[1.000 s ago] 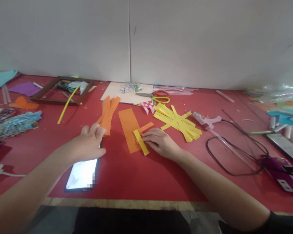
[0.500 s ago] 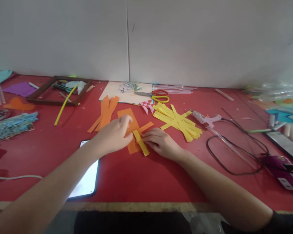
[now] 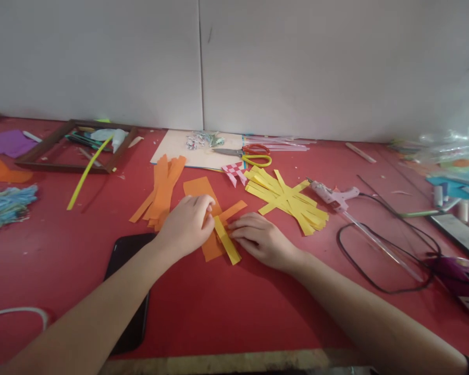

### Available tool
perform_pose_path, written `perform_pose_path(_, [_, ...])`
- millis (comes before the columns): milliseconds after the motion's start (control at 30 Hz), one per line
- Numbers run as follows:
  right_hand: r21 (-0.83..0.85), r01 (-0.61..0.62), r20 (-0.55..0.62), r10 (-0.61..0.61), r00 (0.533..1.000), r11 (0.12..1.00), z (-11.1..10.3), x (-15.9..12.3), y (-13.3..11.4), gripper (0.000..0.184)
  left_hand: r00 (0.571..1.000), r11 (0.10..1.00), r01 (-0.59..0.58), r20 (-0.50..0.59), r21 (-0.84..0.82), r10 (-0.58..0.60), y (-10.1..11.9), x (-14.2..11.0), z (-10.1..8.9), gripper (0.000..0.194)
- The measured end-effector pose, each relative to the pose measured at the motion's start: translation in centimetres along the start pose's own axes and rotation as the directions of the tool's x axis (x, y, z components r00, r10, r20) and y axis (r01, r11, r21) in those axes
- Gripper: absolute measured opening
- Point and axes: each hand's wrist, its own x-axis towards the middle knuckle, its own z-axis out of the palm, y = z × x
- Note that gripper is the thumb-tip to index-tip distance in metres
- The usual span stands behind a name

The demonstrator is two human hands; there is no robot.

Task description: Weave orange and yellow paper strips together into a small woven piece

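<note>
A short yellow paper strip (image 3: 226, 240) lies across a narrow orange paper strip (image 3: 233, 210), both over a wider orange paper piece (image 3: 200, 188). On the right side of the crossing, the fingertips of my right hand (image 3: 261, 239) are pressed together on the strips. From the left, my left hand (image 3: 189, 221) reaches over the orange piece with its fingers curled in and thumb near the crossing; what they hold, if anything, is hidden. A bundle of orange strips (image 3: 162, 190) lies just beyond my left wrist. Yellow strips (image 3: 287, 198) are piled beyond my right hand.
A phone (image 3: 127, 255) with a dark screen lies under my left forearm. Scissors (image 3: 244, 153) rest on a pale board (image 3: 168, 148) by the wall. A glue gun (image 3: 334, 195) with a looping black cord (image 3: 342, 255) is at right. A wooden frame (image 3: 42, 165) stands at left.
My left hand has moved right from the orange bundle and phone to the crossed strips. The phone screen has gone from lit to dark. My right hand has stayed at the strips.
</note>
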Motion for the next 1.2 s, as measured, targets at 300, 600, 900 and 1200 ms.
perform_pose_path(300, [0.002, 0.013, -0.028, -0.013, 1.000, 1.000, 0.0, 0.0, -0.1, 0.019, 0.995, 0.991, 0.014, 0.101, -0.133, 0.000, -0.4, -0.2, 1.0, 0.033])
perform_pose_path(600, [-0.025, 0.013, -0.033, -0.014, 0.999, 1.000, 0.0, -0.2, -0.1, 0.021, 0.995, 0.965, -0.037, 0.082, -0.261, 0.060, -0.3, 0.3, 1.2, 0.008])
perform_pose_path(900, [-0.024, 0.025, -0.035, -0.026, 0.999, 0.999, -0.1, 0.0, -0.3, 0.019, 1.000, 0.839, 0.020, 0.030, -0.544, -0.004, 0.2, 0.3, 1.0, 0.017])
perform_pose_path(1200, [-0.003, -0.056, -0.137, 0.055, 0.989, 0.998, -0.2, -0.2, -0.7, 0.022, 0.916, 0.448, 0.365, 0.229, -0.816, -0.330, 0.0, 0.8, 0.6, 0.046])
